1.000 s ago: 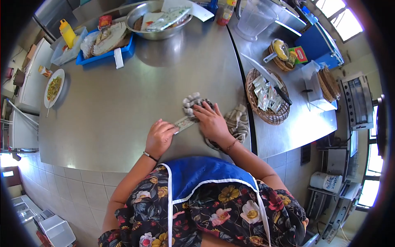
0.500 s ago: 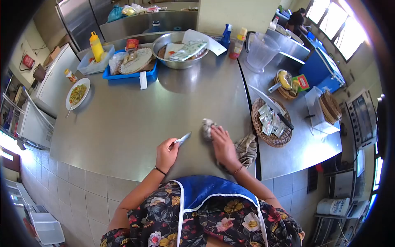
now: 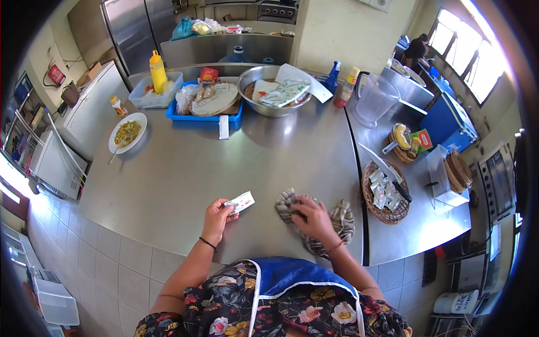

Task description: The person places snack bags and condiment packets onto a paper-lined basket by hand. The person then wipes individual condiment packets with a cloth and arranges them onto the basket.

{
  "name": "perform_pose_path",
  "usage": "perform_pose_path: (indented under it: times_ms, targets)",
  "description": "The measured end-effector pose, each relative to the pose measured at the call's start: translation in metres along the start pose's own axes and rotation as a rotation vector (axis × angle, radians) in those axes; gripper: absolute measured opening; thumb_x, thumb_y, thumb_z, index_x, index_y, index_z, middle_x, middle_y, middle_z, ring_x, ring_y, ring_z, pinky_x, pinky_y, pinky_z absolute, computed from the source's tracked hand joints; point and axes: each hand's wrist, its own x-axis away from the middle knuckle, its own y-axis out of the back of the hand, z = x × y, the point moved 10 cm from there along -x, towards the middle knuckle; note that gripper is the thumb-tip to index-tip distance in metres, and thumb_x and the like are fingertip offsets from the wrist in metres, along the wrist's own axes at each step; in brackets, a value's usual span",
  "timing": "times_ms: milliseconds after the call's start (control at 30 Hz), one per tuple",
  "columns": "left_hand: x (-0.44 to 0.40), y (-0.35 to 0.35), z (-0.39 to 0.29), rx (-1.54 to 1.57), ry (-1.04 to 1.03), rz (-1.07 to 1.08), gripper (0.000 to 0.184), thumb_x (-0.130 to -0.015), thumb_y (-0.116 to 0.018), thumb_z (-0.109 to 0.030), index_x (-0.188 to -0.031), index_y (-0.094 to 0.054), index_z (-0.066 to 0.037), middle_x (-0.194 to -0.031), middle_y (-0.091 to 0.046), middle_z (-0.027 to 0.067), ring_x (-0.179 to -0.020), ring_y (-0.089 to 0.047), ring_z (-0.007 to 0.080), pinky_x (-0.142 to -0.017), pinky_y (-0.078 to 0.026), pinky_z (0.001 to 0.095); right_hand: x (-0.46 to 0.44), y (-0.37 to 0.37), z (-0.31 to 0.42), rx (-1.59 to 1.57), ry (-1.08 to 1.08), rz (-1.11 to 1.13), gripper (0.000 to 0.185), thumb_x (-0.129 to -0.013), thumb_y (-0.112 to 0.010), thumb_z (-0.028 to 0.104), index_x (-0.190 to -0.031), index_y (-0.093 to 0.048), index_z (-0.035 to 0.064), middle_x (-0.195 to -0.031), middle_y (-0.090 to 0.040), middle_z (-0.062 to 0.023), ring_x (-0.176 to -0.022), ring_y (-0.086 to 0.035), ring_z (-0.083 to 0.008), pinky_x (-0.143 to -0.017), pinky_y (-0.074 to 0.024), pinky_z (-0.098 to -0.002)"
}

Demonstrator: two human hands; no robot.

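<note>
- Pinching 1 white packet [image 3: 242, 203] just past its fingertips in the head view: left hand [image 3: 215, 221], closed.
- Right hand [image 3: 316, 221] loosely curls over the cloth [image 3: 342, 220]; cannot tell whether it grips.
- Handling packet beside cloth seems the step; moving it calls for that pinch.

Free tabletop [image 3: 250, 157] between cloth [image 3: 341, 220] and bowl [image 3: 275, 111]

Packet [image 3: 241, 203]: lifted from the tabletop [image 3: 252, 160], where it lay flat a second ago; edge-on half a second ago, now face showing, well left of the wicker basket [image 3: 387, 217]. Left hand [image 3: 217, 220]: pressing grip replaced by a pinch. Right hand [image 3: 315, 220], cloth [image 3: 343, 218]: apart from packet, nearer basket than packet; fingers more curled.
</note>
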Motion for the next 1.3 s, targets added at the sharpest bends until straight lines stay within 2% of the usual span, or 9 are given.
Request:
perform_pose_path:
  times_ms: [67,100,233,367,433,667,767,967,1300]
  targets:
    - [-0.001,0.020,-0.013,0.001,-0.003,-0.018,0.010,-0.091,-0.057,-0.002,-0.101,-0.059,0.000,-0.098,-0.066,0.0097,-0.080,-0.066,0.0151,-0.072,-0.059,0.0264,-0.032,0.020,0.011,-0.027,-0.021,-0.080,0.037,-0.086,-0.065,0.030,-0.120,-0.065,0.0156,-0.133,-0.058,-0.0054,-0.124,-0.053,-0.0295,-0.108,-0.0337,-0.0544]
    - [-0.003,0.029,-0.015,0.012,-0.002,-0.023,0.010,-0.091,-0.057,-0.002,-0.101,-0.059,-0.001,-0.097,-0.066,0.0095,-0.079,-0.066,0.0152,-0.072,-0.059,0.0265,-0.050,0.027,0.021,-0.013,0.068,-0.179,0.039,-0.087,-0.065,0.028,-0.123,-0.063,0.0139,-0.129,-0.060,-0.0054,-0.115,-0.059,-0.0298,-0.101,-0.0426,-0.0482]
    - [-0.005,0.056,-0.020,0.009,0.036,-0.022,0.011,-0.091,-0.059,-0.003,-0.102,-0.060,-0.001,-0.094,-0.067,0.0100,-0.077,-0.067,0.0169,-0.069,-0.056,0.0270,-0.141,0.012,0.072,-0.095,0.188,-0.144,0.044,-0.089,-0.061,0.025,-0.131,-0.055,0.0143,-0.132,-0.057,-0.0061,-0.107,-0.061,-0.0315,-0.087,-0.0533,-0.0413]
    - [0.004,0.080,-0.019,0.079,0.102,-0.024,0.014,-0.092,-0.060,-0.004,-0.104,-0.059,0.001,-0.095,-0.068,0.0124,-0.077,-0.068,0.0180,-0.069,-0.055,0.0266,-0.245,-0.028,0.113,0.005,0.345,-0.159,0.049,-0.091,-0.058,0.022,-0.138,-0.047,0.0174,-0.141,-0.049,-0.0064,-0.105,-0.063,-0.0316,-0.085,-0.0539,-0.0420]
    - [0.009,0.097,-0.019,0.090,0.124,-0.021,0.014,-0.092,-0.060,-0.004,-0.105,-0.058,0.002,-0.095,-0.068,0.0134,-0.078,-0.068,0.0183,-0.069,-0.055,0.0264,-0.293,-0.040,0.133,0.065,0.273,-0.077,0.052,-0.090,-0.058,0.021,-0.140,-0.046,0.0178,-0.142,-0.048,-0.0073,-0.102,-0.064,-0.0301,-0.083,-0.0545,-0.0425]
    - [0.001,0.152,-0.036,0.181,0.081,-0.083,0.020,-0.092,-0.060,-0.002,-0.110,-0.055,0.003,-0.092,-0.068,0.0141,-0.077,-0.068,0.0191,-0.070,-0.055,0.0273,-0.407,-0.097,0.117,0.197,0.242,-0.174,0.028,-0.089,-0.058,0.019,-0.116,-0.064,0.0128,-0.120,-0.062,-0.0075,-0.097,-0.066,-0.0264,-0.080,-0.0544,-0.0399]
    - [-0.006,0.169,-0.047,0.194,0.062,-0.141,0.022,-0.092,-0.060,-0.002,-0.112,-0.053,0.002,-0.090,-0.068,0.0132,-0.075,-0.068,0.0190,-0.069,-0.055,0.0274,-0.403,-0.081,0.123,0.119,0.302,-0.343,0.016,-0.087,-0.061,0.018,-0.097,-0.071,0.0103,-0.103,-0.068,-0.0063,-0.095,-0.066,-0.0258,-0.081,-0.0538,-0.0374]
    - [-0.027,0.173,-0.082,0.164,0.009,-0.120,0.022,-0.093,-0.058,-0.003,-0.114,-0.053,0.000,-0.099,-0.068,0.0134,-0.080,-0.069,0.0188,-0.075,-0.057,0.0288,-0.356,-0.066,0.142,-0.038,0.449,-0.507,0.016,-0.082,-0.068,0.014,-0.098,-0.071,0.0100,-0.106,-0.069,-0.0045,-0.092,-0.067,-0.0243,-0.080,-0.0550,-0.0355]
    - [-0.027,0.135,-0.142,0.030,-0.172,0.016,0.032,-0.092,-0.057,0.000,-0.125,-0.053,-0.001,-0.101,-0.069,0.0136,-0.082,-0.069,0.0187,-0.075,-0.055,0.0279,-0.191,-0.080,0.172,-0.145,0.557,-0.258,0.025,-0.080,-0.069,0.008,-0.104,-0.070,0.0098,-0.113,-0.068,-0.0089,-0.091,-0.068,-0.0264,-0.077,-0.0564,-0.0361]
